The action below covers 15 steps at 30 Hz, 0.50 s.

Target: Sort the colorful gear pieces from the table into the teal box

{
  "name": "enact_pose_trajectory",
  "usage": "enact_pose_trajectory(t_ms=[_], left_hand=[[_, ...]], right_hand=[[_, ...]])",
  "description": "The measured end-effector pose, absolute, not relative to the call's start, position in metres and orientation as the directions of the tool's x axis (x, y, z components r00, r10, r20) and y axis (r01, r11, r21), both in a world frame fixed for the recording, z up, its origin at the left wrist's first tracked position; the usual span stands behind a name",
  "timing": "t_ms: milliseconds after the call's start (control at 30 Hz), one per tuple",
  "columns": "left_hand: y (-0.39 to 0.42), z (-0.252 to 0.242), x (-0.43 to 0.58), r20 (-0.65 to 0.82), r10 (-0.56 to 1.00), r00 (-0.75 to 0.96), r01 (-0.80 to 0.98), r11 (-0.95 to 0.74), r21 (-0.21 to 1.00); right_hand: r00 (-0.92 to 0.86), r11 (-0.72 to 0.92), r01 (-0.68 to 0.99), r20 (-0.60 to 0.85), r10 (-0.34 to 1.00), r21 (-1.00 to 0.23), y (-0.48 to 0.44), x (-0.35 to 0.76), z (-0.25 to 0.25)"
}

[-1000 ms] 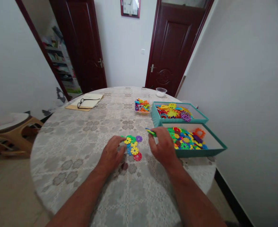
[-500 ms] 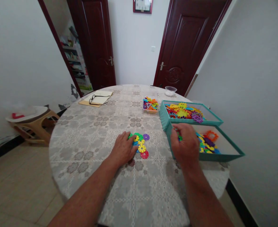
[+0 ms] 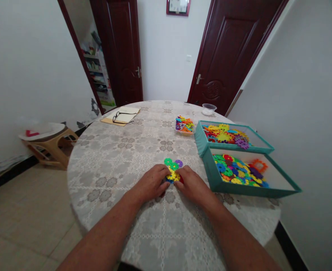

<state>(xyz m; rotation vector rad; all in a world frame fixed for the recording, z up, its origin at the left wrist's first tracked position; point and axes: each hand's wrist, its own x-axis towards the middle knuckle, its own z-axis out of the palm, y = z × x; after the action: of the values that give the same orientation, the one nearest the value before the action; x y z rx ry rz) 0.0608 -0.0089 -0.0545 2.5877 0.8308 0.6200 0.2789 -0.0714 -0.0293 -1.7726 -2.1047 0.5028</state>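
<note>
A small cluster of notched plastic discs lies on the table between my hands. Its yellow discs [image 3: 172,174] are in the middle, green discs [image 3: 168,162] and a purple disc [image 3: 179,163] at the far side, with a bit of blue below. My left hand [image 3: 154,183] grips the left side of the cluster, thumb and fingers bent around its edge. From the right, my right hand [image 3: 192,184] pinches the cluster too, its fingertips close to the left ones. Part of a red disc [image 3: 181,180] peeks out beside the right fingers. My fingers hide how the pieces join.
On the right, a teal box [image 3: 215,182] holds many loose discs, with a second teal box [image 3: 200,137] of larger pieces behind it. A small clear tub [image 3: 184,133] of pieces, a clear bowl [image 3: 209,109] and glasses [image 3: 123,116] on a notebook [image 3: 106,120] sit farther back.
My right hand has left the near teal box and come left to the disc cluster. My left hand now closes on the cluster with it. The view has shifted slightly.
</note>
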Motion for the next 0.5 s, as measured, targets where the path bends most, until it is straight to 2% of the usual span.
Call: enact_pose_trajectory(t_ms=[200, 333, 500], left_hand=[[-0.003, -0.062, 0.063, 0.275, 0.585, 0.763, 0.453, -0.787, 0.419], [0.000, -0.060, 0.070, 0.231, 0.593, 0.771, 0.511, -0.793, 0.330], [-0.003, -0.054, 0.076, 0.187, 0.616, 0.765, 0.576, -0.785, 0.227]], right_hand=[[-0.150, 0.151, 0.888, 0.038, 0.988, -0.434, -0.072, 0.276, -0.027], [-0.199, 0.193, 0.892, 0.030, 0.980, -0.408, -0.077, 0.278, -0.021], [-0.219, 0.214, 0.931, 0.017, 0.976, -0.296, -0.078, 0.279, -0.018]])
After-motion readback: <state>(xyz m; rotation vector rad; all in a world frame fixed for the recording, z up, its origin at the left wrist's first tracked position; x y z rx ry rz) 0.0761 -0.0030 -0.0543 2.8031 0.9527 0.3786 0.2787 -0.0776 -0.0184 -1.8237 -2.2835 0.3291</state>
